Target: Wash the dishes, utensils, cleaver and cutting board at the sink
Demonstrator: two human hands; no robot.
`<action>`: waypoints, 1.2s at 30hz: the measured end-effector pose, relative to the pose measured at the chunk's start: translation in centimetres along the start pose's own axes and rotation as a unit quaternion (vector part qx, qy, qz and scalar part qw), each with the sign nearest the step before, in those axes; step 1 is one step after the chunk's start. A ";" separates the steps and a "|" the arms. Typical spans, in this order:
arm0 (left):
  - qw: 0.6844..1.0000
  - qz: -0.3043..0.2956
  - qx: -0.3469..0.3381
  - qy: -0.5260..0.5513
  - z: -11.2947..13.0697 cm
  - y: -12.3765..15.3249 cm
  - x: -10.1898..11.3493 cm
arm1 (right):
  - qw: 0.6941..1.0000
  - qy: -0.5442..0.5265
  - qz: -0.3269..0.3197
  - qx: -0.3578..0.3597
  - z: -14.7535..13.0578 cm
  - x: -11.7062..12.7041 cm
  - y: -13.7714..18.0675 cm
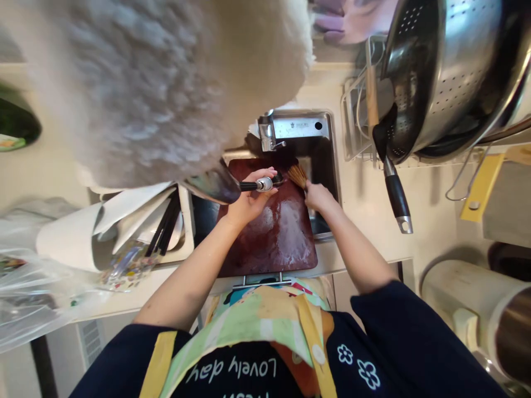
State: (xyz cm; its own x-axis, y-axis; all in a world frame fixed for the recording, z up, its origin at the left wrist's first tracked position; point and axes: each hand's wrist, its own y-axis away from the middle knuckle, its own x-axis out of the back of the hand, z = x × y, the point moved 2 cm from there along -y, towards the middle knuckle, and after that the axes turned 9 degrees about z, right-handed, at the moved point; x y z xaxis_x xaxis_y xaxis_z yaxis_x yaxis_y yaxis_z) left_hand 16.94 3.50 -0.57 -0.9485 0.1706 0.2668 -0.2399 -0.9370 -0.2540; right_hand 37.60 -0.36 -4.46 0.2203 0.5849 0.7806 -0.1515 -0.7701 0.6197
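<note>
A dark red cutting board point(286, 243) lies wet across the sink point(326, 166), sloping towards me. My left hand point(248, 202) is closed round a pull-out sprayer point(263, 184), a silver nozzle on a black hose that points at the board's far end. My right hand point(318, 197) grips a brush point(297, 175) with brown bristles, which touch the board's far right corner. The steel faucet base point(270, 135) stands just behind the board.
A steel colander point(452, 72) and a black-handled utensil point(396, 193) hang over a wire rack at the right. White plates and dark chopsticks fill a drainer point(136, 226) at the left, beside a plastic bag point(29, 298). A fluffy white mass point(166, 83) blocks the upper left.
</note>
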 end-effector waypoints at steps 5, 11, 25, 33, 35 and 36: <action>1.000 0.003 -0.004 -0.014 -0.6 0.1 0.6 | 1.000 0.004 -0.020 0.009 -1.2 0.5 -1.1; 1.000 -0.019 -0.003 0.017 -1.1 0.2 0.3 | 0.999 0.044 -0.017 0.016 -1.3 0.7 0.9; 1.000 -0.011 0.013 -0.003 -1.3 0.1 0.5 | 0.992 0.115 0.041 0.045 -0.5 0.5 -0.1; 1.000 0.006 0.002 0.020 -1.8 0.6 0.5 | 0.980 0.177 0.094 0.009 0.2 2.0 -0.1; 1.000 0.008 -0.003 0.026 -1.9 0.5 0.4 | 0.981 0.170 0.092 0.019 0.4 2.0 -0.2; 1.000 0.007 -0.005 0.027 -1.9 0.4 0.3 | 0.982 0.165 0.082 0.034 0.3 1.9 -0.3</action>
State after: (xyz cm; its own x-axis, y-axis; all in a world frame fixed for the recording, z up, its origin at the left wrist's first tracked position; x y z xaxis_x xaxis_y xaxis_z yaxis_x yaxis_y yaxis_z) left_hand 16.11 3.73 -2.34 -0.9617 0.1738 0.2120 -0.2279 -0.9366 -0.2660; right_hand 38.33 0.85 -3.20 -0.1285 0.4934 0.8602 -0.0922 -0.8696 0.4851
